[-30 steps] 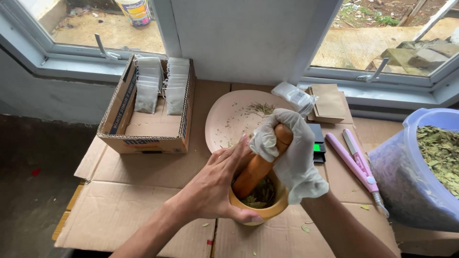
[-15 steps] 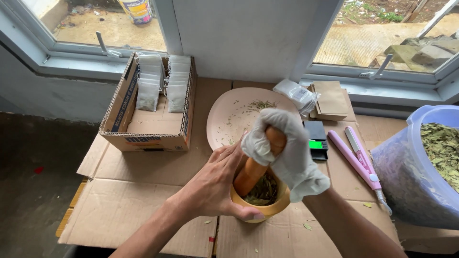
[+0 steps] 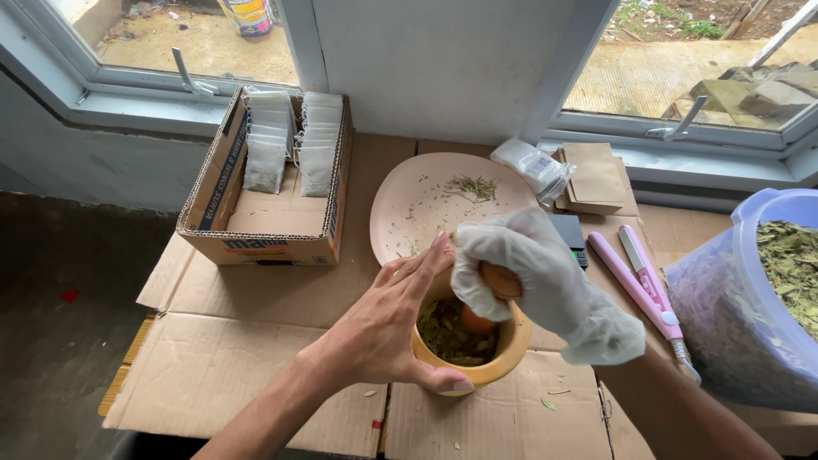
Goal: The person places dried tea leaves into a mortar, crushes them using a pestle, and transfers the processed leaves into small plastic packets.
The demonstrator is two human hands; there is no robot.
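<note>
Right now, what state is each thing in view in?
Mortar: upright, holding crushed leaves.
Pestle: tilted, tip down in the mortar.
Right hand: gloved, gripping the pestle.
Left hand: bare, steadying the mortar.
Plate: dusted with leaf bits.
Cardboard box: open, sachets stacked inside.
Plastic tub: uncovered, holding dried leaves.

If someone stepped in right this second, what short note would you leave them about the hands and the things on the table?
Left hand: bare, cupped around the yellow-orange mortar bowl, steadying it.
Right hand: in a white glove, gripping the orange wooden pestle, whose tip is down in the bowl.
Done: the dried green leaves in the bowl look partly crushed.
Left: coarse pieces remain; more leaves sit in the translucent plastic tub at right.
</note>
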